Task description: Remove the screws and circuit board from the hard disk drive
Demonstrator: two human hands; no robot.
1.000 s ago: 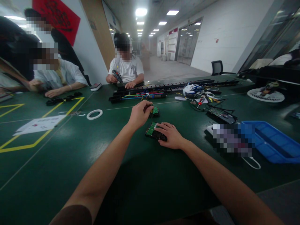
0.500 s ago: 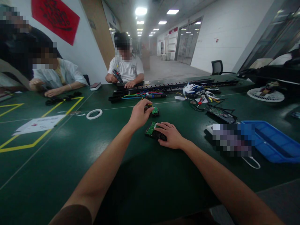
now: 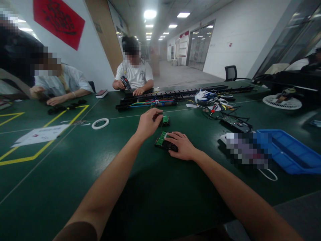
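Under my right hand (image 3: 184, 146) lies a black device with a green circuit board (image 3: 159, 138) on the green table. My right thumb is at its near side and the fingers reach over its far side, hiding its right part. Farther away, my left hand (image 3: 148, 124) has thumb and fingertips brought together in a pinch. Whatever may be between those fingertips is too small to make out. Just right of them rests a second, smaller black piece with a green circuit board (image 3: 166, 119), partly covered by the left hand.
A white tape ring (image 3: 100, 123) and paper sheets (image 3: 40, 134) lie left. Across the table a person (image 3: 135, 73) holds a power drill (image 3: 125, 82) by long black rails (image 3: 190, 93). To the right are wires, a circuit-board unit (image 3: 235, 122) and a blue tray (image 3: 288, 150).
My left hand has shifted slightly left and down, its fingertips still pinched beside the smaller board. The right hand stays on the larger device. The view has moved a little.
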